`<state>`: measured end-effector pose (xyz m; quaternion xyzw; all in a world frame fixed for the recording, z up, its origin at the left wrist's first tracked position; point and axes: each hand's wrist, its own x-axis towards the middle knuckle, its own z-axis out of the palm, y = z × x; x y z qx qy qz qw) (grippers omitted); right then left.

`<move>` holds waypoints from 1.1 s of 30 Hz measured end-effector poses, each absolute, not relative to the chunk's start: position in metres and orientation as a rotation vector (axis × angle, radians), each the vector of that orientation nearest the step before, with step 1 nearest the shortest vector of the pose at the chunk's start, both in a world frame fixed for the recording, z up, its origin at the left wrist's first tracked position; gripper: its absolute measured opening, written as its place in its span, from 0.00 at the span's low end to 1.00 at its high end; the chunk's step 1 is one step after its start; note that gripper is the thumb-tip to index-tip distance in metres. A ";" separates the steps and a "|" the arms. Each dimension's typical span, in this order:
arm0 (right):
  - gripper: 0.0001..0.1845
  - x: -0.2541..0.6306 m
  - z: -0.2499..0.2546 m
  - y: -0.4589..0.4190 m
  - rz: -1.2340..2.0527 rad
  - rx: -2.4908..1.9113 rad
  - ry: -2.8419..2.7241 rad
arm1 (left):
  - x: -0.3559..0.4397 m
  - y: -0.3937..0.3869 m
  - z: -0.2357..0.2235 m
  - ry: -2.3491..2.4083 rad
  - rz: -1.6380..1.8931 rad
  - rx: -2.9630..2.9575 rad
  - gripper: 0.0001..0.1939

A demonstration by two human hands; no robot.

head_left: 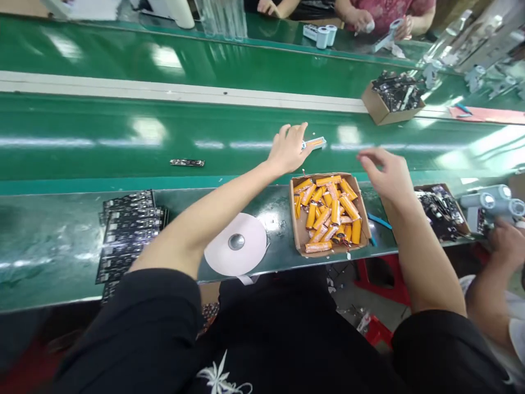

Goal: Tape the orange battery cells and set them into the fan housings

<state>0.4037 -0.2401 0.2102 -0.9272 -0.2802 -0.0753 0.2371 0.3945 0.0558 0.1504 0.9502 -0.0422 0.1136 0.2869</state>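
Note:
My left hand (288, 148) reaches out over the green conveyor belt (123, 131) and its fingers touch a small orange cell with a pale strip (314, 143) lying on the belt. My right hand (388, 172) hovers above the belt to the right, fingers curled and apart, with nothing in it. Between my arms stands a cardboard box (300, 232) holding several orange cylindrical cells (330, 210).
A white tape roll (235, 251) and stacks of dark circuit strips (129, 230) lie on the near ledge. One dark strip (187, 162) lies on the belt. Boxes of dark parts (394, 96) (443, 210) stand right. Other people's hands work at the far side and right edge.

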 end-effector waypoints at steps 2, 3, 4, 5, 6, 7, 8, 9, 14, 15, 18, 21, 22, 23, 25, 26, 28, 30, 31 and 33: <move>0.22 0.362 0.189 -0.289 -0.189 -2.575 -0.652 | 0.354 0.058 0.156 -0.306 0.423 2.483 0.31; 0.23 0.340 0.174 -0.307 -0.147 -2.608 -0.646 | 0.330 0.056 0.159 -0.405 0.463 2.451 0.29; 0.27 0.319 0.157 -0.320 -0.102 -2.646 -0.667 | 0.304 0.053 0.163 -0.500 0.499 2.414 0.27; 0.30 0.301 0.141 -0.329 -0.074 -2.690 -0.681 | 0.277 0.046 0.165 -0.601 0.532 2.368 0.25; 0.32 0.285 0.126 -0.333 -0.082 -2.735 -0.667 | 0.251 0.037 0.166 -0.702 0.552 2.312 0.23; 0.32 0.271 0.114 -0.334 -0.115 -2.776 -0.631 | 0.226 0.027 0.165 -0.797 0.555 2.248 0.21; 0.29 0.261 0.105 -0.333 -0.171 -2.809 -0.575 | 0.202 0.014 0.163 -0.887 0.525 2.182 0.20; 0.27 0.253 0.099 -0.331 -0.234 -2.830 -0.519 | 0.180 0.002 0.160 -0.969 0.468 2.117 0.19; 0.18 0.223 0.102 -0.339 -0.568 -2.728 -0.429 | 0.102 -0.044 0.128 -1.133 -0.079 1.923 0.16; 0.18 0.212 0.106 -0.343 -0.676 -2.651 -0.419 | 0.093 -0.048 0.122 -1.087 -0.181 1.902 0.16; 0.20 0.166 0.118 -0.342 -0.921 -2.427 -0.459 | 0.074 -0.055 0.109 -0.785 -0.328 1.778 0.19; 0.25 0.118 0.129 -0.318 -0.814 -2.361 -0.748 | 0.068 -0.062 0.108 -0.377 -0.317 1.509 0.41; 0.26 0.105 0.130 -0.308 -0.711 -2.348 -0.885 | 0.068 -0.063 0.110 -0.273 -0.320 1.416 0.48; 0.26 0.096 0.131 -0.297 -0.600 -2.323 -1.016 | 0.069 -0.063 0.112 -0.195 -0.331 1.346 0.51; 0.27 0.087 0.127 -0.280 -0.412 -2.247 -1.177 | 0.071 -0.057 0.117 -0.058 -0.332 1.280 0.40; 0.28 0.086 0.125 -0.275 -0.340 -2.221 -1.183 | 0.071 -0.052 0.120 0.016 -0.306 1.267 0.33; 0.32 0.089 0.121 -0.269 -0.251 -2.199 -1.084 | 0.069 -0.036 0.127 0.143 -0.231 1.259 0.26; 0.32 0.096 0.124 -0.270 -0.198 -2.187 -0.934 | 0.063 -0.018 0.133 0.177 -0.292 1.270 0.25; 0.30 0.099 0.127 -0.270 -0.176 -2.166 -0.888 | 0.060 -0.010 0.135 0.160 -0.392 1.283 0.25; 0.27 0.103 0.135 -0.269 -0.122 -2.112 -0.887 | 0.055 0.002 0.138 0.109 -0.628 1.298 0.23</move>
